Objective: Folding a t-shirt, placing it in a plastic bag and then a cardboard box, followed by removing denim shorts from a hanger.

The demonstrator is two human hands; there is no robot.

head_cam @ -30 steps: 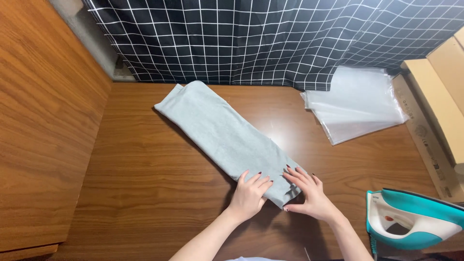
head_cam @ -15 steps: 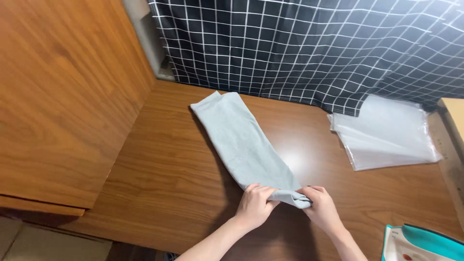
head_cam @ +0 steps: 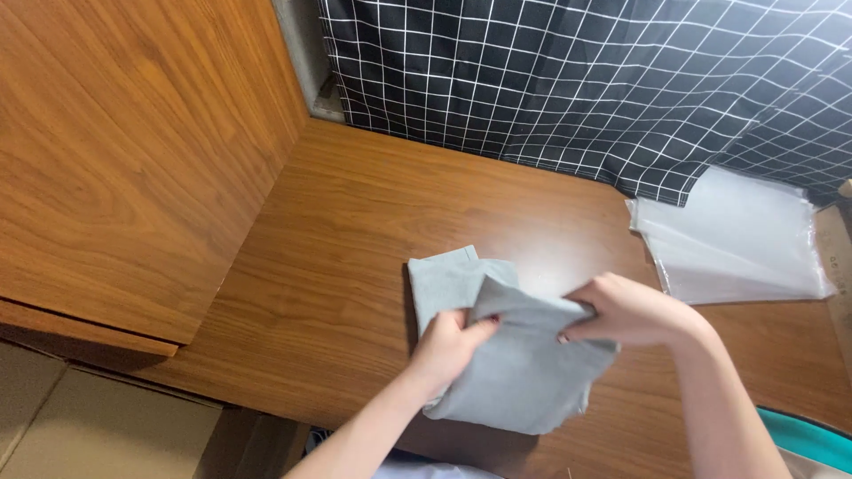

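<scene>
A light grey folded cloth (head_cam: 519, 372) lies near the front of the wooden table (head_cam: 355, 231), with its near end lifted and doubled over the far part. My left hand (head_cam: 448, 346) grips the cloth's left edge. My right hand (head_cam: 626, 310) pinches the raised fold on the right side. Both hands hold the same fold just above the table, and the cloth's far end (head_cam: 444, 275) still rests flat.
A stack of clear plastic bags (head_cam: 732, 239) lies at the right. A black curtain with a white grid (head_cam: 577, 80) hangs behind the table. A wooden panel (head_cam: 124, 151) walls the left side. A teal iron's edge (head_cam: 803, 435) shows at the bottom right.
The long grey cloth lay stretched out diagonally. Both hands took its near end and have lifted it over the far part, so it is now much shorter. The camera shifted left.
</scene>
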